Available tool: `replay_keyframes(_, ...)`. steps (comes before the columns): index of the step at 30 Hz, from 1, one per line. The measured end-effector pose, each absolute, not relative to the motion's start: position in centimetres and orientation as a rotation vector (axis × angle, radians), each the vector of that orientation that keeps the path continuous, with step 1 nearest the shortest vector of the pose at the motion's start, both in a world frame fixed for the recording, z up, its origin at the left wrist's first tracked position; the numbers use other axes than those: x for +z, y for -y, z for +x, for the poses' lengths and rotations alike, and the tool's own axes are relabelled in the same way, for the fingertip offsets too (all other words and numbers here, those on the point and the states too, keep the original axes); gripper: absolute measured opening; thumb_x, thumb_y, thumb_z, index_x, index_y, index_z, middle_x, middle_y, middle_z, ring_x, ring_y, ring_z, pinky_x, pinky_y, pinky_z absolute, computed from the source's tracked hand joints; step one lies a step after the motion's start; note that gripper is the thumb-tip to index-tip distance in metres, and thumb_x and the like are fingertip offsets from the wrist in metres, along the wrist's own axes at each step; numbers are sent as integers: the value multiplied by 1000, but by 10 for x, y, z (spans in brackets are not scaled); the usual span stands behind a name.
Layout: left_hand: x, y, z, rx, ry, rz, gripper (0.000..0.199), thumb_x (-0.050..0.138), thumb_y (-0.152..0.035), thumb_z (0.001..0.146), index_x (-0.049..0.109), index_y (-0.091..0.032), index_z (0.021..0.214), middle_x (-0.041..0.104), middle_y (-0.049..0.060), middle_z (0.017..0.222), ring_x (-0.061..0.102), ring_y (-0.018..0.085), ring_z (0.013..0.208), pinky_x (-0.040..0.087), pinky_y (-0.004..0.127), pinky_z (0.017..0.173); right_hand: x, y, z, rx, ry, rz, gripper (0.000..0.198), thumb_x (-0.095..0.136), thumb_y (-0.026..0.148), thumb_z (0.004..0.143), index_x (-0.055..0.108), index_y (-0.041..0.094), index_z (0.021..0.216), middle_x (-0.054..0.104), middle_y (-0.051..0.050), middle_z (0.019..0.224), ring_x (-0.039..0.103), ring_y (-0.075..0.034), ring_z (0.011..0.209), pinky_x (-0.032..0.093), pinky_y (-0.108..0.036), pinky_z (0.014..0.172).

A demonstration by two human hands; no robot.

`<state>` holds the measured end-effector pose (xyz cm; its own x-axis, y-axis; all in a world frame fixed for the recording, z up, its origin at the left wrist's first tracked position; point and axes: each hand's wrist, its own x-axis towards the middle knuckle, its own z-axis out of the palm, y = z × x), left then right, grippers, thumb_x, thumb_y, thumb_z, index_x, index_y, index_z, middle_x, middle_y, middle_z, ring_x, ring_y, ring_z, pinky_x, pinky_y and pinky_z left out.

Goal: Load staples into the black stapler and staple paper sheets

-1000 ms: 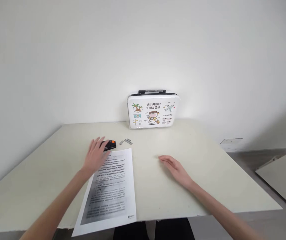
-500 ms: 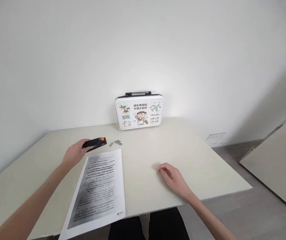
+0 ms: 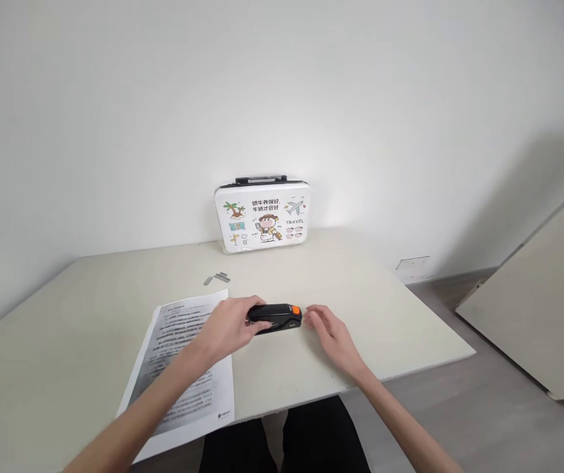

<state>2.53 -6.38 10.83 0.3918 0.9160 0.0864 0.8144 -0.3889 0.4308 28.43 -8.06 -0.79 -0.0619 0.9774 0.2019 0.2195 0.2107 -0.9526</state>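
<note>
A black stapler [image 3: 276,316] with an orange button is gripped at its left end by my left hand [image 3: 230,326], thumb below and fingers over the top. It is held above the table, in front of my body. Just off its orange-marked end is my right hand [image 3: 333,336], fingers loosely curled and apart, holding nothing. Printed sheets of paper [image 3: 193,401] lie on the left, partly covered by my left hand and forearm. Beyond the paper rest several small grey strips of staples [image 3: 221,277].
A white cartoon-printed case [image 3: 264,220] with a black handle stands at the table's back, against the wall. The pale table [image 3: 360,282] ends at a front edge near my legs. To the right, a light panel [image 3: 538,309] stands above the grey floor.
My left hand has carried the stapler rightward and nearer, from beside the staple strips to the front of my right hand. The view has shifted slightly.
</note>
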Motion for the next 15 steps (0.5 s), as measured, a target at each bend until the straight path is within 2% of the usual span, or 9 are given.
replay_keyframes(6,82,70,62,440,-1442,2264,24,71,-43,89,74,-25,105,78,0,86,70,21,70,48,30,64,1,83,286,858,1499,-1270,54,33,62,108,71,23,116,77,-9,117,71,-25,105,53,-36,94)
replay_keyframes(10,70,67,72,396,-1415,2292,23,72,-44,90,74,-26,104,78,1,85,70,22,73,48,30,64,0,82,287,853,1551,-1262,53,35,60,108,73,23,114,77,-9,116,71,-24,102,52,-35,92)
replay_keyframes(15,66,66,80,347,-1405,2385,23,71,-41,92,73,-27,110,80,1,99,73,24,84,51,32,72,-2,80,288,849,1556,-1268,50,36,56,110,73,24,115,77,-8,115,70,-24,97,51,-35,88)
